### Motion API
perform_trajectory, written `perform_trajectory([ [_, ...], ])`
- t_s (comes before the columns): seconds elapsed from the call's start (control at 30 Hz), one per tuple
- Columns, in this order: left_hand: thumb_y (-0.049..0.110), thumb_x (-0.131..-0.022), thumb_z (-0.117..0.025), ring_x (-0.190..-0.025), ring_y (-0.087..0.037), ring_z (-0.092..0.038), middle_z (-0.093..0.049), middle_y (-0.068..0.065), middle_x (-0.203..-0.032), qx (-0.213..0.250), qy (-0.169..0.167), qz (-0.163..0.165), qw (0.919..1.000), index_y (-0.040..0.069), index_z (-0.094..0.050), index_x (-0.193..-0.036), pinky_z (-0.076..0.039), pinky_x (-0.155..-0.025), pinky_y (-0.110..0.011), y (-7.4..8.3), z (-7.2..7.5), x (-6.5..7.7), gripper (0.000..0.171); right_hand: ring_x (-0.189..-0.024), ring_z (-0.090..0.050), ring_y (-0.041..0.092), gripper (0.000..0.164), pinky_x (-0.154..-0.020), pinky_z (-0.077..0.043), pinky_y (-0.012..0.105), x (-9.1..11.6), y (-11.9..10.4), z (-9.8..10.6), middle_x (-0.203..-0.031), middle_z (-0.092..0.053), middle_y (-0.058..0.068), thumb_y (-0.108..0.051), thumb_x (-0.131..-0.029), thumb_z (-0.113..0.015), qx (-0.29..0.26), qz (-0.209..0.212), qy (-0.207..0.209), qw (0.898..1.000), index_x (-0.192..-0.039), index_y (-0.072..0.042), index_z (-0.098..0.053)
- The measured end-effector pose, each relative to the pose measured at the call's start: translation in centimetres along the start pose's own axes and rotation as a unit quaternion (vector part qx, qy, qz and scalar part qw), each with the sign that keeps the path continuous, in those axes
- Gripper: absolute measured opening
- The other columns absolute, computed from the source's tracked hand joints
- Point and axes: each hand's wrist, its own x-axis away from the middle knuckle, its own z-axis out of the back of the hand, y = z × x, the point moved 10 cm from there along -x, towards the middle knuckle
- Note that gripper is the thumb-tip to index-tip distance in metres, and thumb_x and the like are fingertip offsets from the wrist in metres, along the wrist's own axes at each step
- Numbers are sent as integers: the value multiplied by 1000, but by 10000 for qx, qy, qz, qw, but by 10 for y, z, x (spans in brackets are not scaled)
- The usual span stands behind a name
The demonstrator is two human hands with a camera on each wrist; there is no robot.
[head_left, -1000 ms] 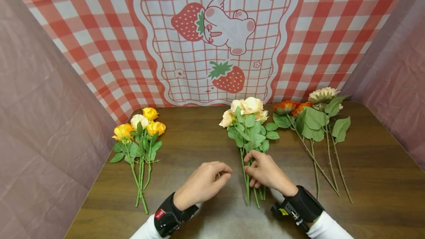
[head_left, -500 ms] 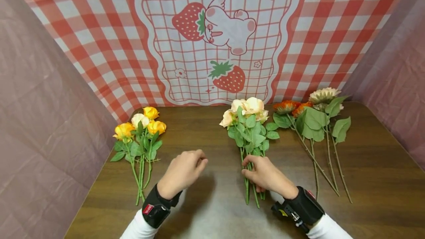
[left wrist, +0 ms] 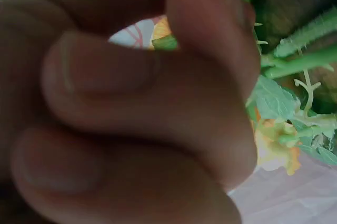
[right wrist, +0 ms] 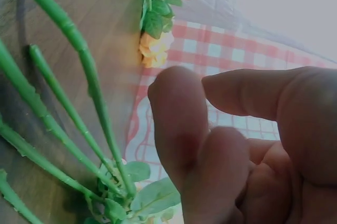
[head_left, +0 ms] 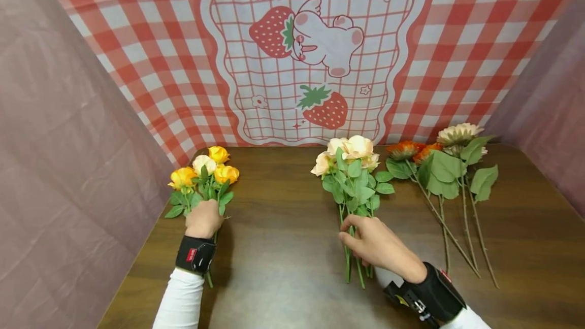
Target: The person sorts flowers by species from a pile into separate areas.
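My left hand (head_left: pixel 204 220) reaches down over the stems of a small bunch of yellow and cream roses (head_left: pixel 210 174) on the left. Its fingers (left wrist: pixel 152 92) are curled at the stems, with green stems (left wrist: pixel 310 61) running out past the fingertips. The palm side is mostly hidden in the head view. My right hand (head_left: pixel 381 242) hovers over the stems of the pale peach roses (head_left: pixel 349 154) in the middle, fingers loosely bent and holding nothing. In the right wrist view, the peach roses' stems (right wrist: pixel 84 66) pass beside the hand, apart from the fingers (right wrist: pixel 179 119).
At the right lie orange flowers (head_left: pixel 404 150) and cream flowers (head_left: pixel 459 135) with broad leaves and long brown stems. Everything lies on a brown wooden table (head_left: pixel 274 248). A red-checked strawberry cloth (head_left: pixel 315 65) hangs behind, with pinkish curtains (head_left: pixel 68 141) at the sides.
My left hand has moved left from near the middle of the table onto the yellow and cream roses' stems. The right hand stays over the peach roses' stems. The head view has shifted slightly.
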Motion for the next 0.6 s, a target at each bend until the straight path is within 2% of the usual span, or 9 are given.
perform_trajectory([
  [0.1, 6, -84, -64, -83, -42, -67, -67, -30, -100, 20, -181, -65, 9998, -8, -69, -98, -53, -64, -56, -3, -3, -2, 20, -39, -51, 16, 17, -43, -38, 26, 1, -5, 2, -49, -50, -2, -20, -99, -60, 103, 122, -10, 9999, -110, -10, -67],
  [0.27, 0, -80, -62, -81, -39, -67, -67, -29, -96, 120, -236, -315, 9992, -8, -68, -92, -54, -65, -54, 2, -5, -5, 16, -39, -50, 15, 15, -42, -35, 25, 3, -11, 7, -49, -48, -4, -19, -98, -60, 238, 313, 103, 9992, -107, -10, -67],
  [0.43, 4, -78, -68, -76, -36, -66, -68, -28, -86, 383, -5, -544, 9978, -8, -66, -83, -54, -65, -49, 11, -2, -6, 13, -39, -49, 13, 14, -41, -34, 25, 4, -10, 7, -50, -49, -5, -19, -98, -60, 280, 318, 85, 9991, -106, -11, -68],
  [0.5, 6, -77, -69, -69, -32, -64, -67, -23, -76, 576, 140, -672, 9960, -5, -64, -73, -53, -61, -45, 16, 1, -6, 12, -39, -50, 13, 13, -42, -34, 24, 4, -10, 6, -50, -49, -5, -19, -98, -61, 288, 337, 98, 9990, -105, -12, -68],
  [0.6, 6, -77, -66, -57, -24, -58, -61, -11, -60, 887, 302, -810, 9923, 4, -57, -58, -48, -52, -37, 25, 6, -5, 21, -40, -50, 13, 12, -42, -34, 24, 4, -10, 6, -51, -49, -5, -19, -98, -61, 293, 401, 107, 9987, -105, -13, -68],
])
